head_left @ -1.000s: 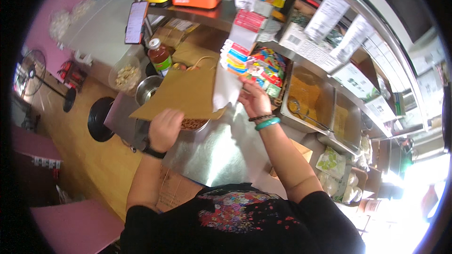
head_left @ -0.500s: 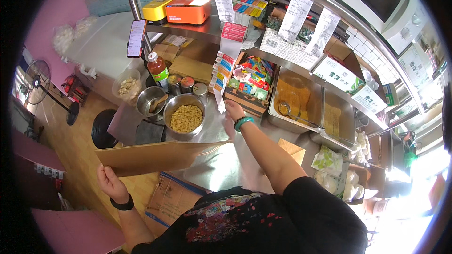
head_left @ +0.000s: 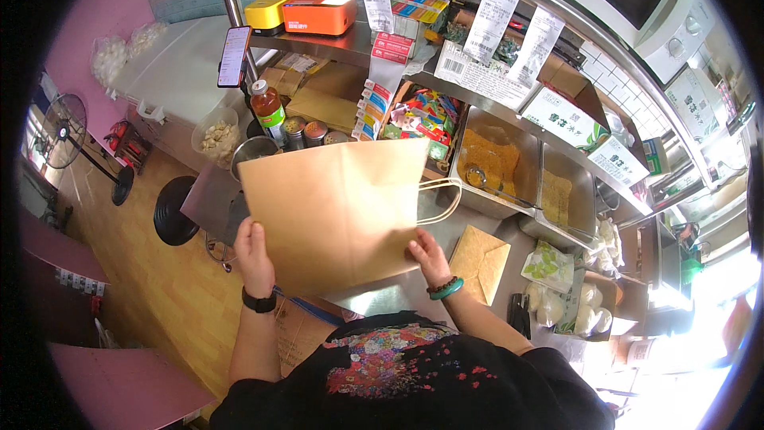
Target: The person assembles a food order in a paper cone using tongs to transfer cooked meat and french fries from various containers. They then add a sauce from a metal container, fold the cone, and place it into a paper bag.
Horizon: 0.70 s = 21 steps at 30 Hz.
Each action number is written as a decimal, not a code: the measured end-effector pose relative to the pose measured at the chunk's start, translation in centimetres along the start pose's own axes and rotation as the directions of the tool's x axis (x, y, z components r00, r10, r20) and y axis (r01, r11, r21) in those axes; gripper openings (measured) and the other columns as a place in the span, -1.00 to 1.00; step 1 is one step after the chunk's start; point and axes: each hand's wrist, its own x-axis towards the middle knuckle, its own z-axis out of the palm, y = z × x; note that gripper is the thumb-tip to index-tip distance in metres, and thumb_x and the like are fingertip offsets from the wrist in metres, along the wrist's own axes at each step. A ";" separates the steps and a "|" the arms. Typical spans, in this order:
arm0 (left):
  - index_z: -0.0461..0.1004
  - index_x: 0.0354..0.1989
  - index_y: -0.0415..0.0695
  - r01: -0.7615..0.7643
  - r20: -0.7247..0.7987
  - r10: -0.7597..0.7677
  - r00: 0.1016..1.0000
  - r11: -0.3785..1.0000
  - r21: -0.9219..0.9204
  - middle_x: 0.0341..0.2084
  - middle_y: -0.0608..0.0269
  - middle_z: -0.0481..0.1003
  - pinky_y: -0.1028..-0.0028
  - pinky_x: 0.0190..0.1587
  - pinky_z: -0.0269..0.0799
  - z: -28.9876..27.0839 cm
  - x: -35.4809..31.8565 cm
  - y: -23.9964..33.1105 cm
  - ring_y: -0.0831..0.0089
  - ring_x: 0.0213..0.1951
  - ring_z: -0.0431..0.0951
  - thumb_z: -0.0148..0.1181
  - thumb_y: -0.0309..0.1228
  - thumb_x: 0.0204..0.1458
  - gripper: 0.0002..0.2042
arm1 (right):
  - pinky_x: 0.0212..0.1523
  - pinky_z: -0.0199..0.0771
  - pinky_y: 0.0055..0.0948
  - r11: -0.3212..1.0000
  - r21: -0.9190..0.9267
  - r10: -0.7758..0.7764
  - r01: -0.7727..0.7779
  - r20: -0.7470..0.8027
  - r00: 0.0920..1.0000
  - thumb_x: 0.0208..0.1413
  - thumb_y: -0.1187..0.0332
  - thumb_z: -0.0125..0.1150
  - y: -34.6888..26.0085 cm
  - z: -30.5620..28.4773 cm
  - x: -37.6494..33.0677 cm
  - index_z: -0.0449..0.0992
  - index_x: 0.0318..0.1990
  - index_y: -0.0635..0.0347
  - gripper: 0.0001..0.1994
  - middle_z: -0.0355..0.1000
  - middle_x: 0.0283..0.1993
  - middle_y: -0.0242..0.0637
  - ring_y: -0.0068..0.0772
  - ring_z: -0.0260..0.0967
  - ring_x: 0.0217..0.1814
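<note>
Paper bag (head_left: 338, 211): flat brown kraft bag, held up in front of you above the steel tabletop (head_left: 382, 299); its twisted paper handle (head_left: 446, 199) loops out on the right side
Left hand (head_left: 253, 248): your grip is clenched on the bag's lower left edge, fingers behind the paper, thumb side toward you
Right hand (head_left: 426, 255): your grip pinches the lower right corner; a beaded bracelet sits at the wrist
Material: stiff, matte, creased paper; smooth face, sharp folded edges; it looks light and easily bent
Risk, tearing: you hold it only at the bottom corners; pulling your hands apart unevenly could crease or rip a fold
Risk, knocking: the bag hides the metal bowl (head_left: 253, 149) and the sauce bottle (head_left: 269, 105) behind it; swinging it forward could tip the bottle
Risk, snagging: the handle hangs near the steel tray of yellow crumbs (head_left: 493, 161); it could catch the rim
Nearby: a folded brown paper box (head_left: 479, 261) lies just beside your right hand
</note>
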 end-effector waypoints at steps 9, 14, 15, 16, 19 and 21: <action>0.29 -0.13 -0.33 0.034 0.369 -0.075 0.926 0.993 0.116 -0.26 0.22 0.43 0.55 -0.14 0.28 5.0 -1.1 0.3 0.54 -0.22 0.38 0.00 -0.58 -0.04 -0.74 | -0.17 0.26 -0.53 0.949 -0.308 -0.163 0.070 -0.287 0.944 0.03 0.42 -0.02 0.3 -2.4 -1.2 -0.03 0.19 0.33 -0.44 0.30 -0.19 -0.23 -0.44 0.25 -0.16; 0.34 -0.20 -0.30 -0.195 0.348 0.090 0.933 0.940 0.281 -0.46 0.18 0.48 0.55 -0.36 0.34 6.4 -1.9 0.4 0.56 -0.44 0.43 0.02 -0.55 -0.04 -0.79 | 0.18 -0.02 -0.40 0.915 -0.379 -0.244 0.140 -0.242 0.939 0.04 0.44 -0.10 0.8 -2.5 -2.9 0.12 0.08 0.42 -0.57 0.15 0.12 -0.03 -0.21 0.02 0.22; 0.34 -0.20 -0.30 -0.175 0.345 0.077 0.935 0.949 0.261 -0.45 0.19 0.47 0.56 -0.36 0.33 6.4 -1.9 0.3 0.58 -0.44 0.42 0.02 -0.55 -0.04 -0.79 | 0.18 0.00 -0.40 0.926 -0.338 -0.257 0.169 -0.235 0.938 0.04 0.46 -0.11 0.7 -2.7 -3.1 0.15 0.06 0.42 -0.60 0.17 0.10 -0.04 -0.23 0.04 0.21; 0.34 -0.20 -0.31 -0.154 0.342 0.064 0.937 0.958 0.241 -0.45 0.20 0.47 0.57 -0.36 0.33 6.4 -1.8 -0.1 0.59 -0.43 0.41 0.02 -0.55 -0.04 -0.79 | 0.11 0.12 -0.39 0.980 0.000 -0.193 0.201 -0.268 0.944 0.04 0.50 -0.14 1.3 -2.9 -3.1 0.23 0.00 0.35 -0.67 0.23 0.04 -0.10 -0.30 0.10 0.16; 0.32 -0.19 -0.32 -0.105 0.357 0.051 0.933 0.985 0.135 -0.42 0.23 0.45 0.59 -0.33 0.31 6.7 -1.4 -0.6 0.62 -0.41 0.38 0.02 -0.56 -0.03 -0.79 | 0.07 0.19 -0.44 0.758 0.652 -0.038 0.017 0.018 0.999 0.08 0.48 -0.14 1.3 -4.6 -2.6 0.18 0.06 0.28 -0.64 0.23 0.05 -0.15 -0.34 0.15 0.12; 0.31 -0.18 -0.33 -0.087 0.387 0.051 0.921 0.993 0.075 -0.39 0.25 0.45 0.60 -0.31 0.31 7.2 -1.0 -0.4 0.63 -0.38 0.37 0.01 -0.56 -0.03 -0.78 | 0.02 0.27 -0.44 0.489 0.827 -0.223 -0.278 0.427 0.876 0.10 0.43 -0.10 1.5 -6.5 -1.4 0.16 0.10 0.21 -0.63 0.22 0.06 -0.17 -0.37 0.19 0.09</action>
